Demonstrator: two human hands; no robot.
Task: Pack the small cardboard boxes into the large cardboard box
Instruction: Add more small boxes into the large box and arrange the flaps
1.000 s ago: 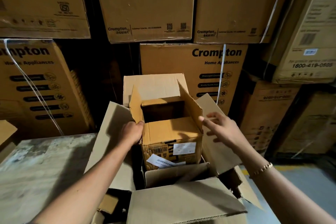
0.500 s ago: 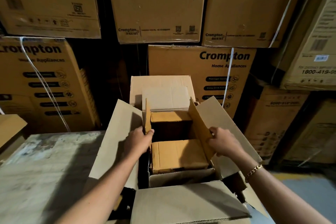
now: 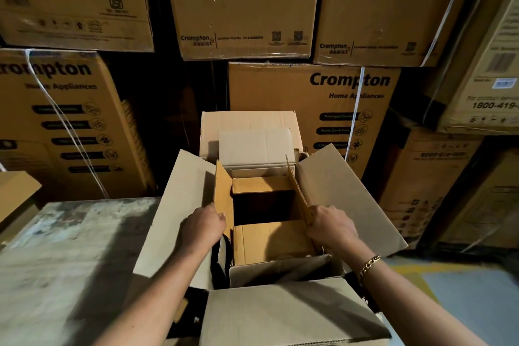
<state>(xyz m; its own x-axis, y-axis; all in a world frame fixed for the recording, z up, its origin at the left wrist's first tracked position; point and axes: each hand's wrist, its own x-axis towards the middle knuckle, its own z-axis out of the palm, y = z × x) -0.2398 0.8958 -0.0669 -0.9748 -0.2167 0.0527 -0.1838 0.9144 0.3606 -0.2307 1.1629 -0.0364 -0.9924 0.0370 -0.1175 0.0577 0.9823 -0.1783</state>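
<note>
Left hand: my left hand (image 3: pixel 205 226) is curled round the left flap of the small box (image 3: pixel 271 241).
Right hand: my right hand (image 3: pixel 331 226) grips the right flap the same way.
Small box: low inside the large box (image 3: pixel 280 314), beside the desk (image 3: pixel 70 247), its own flaps standing up.
Risk: I judge that pushing by the flaps could crease or tear them, or jam the box crooked against a wall.
Change: a second ago it rode higher, label showing, my right hand spread and off it.
</note>
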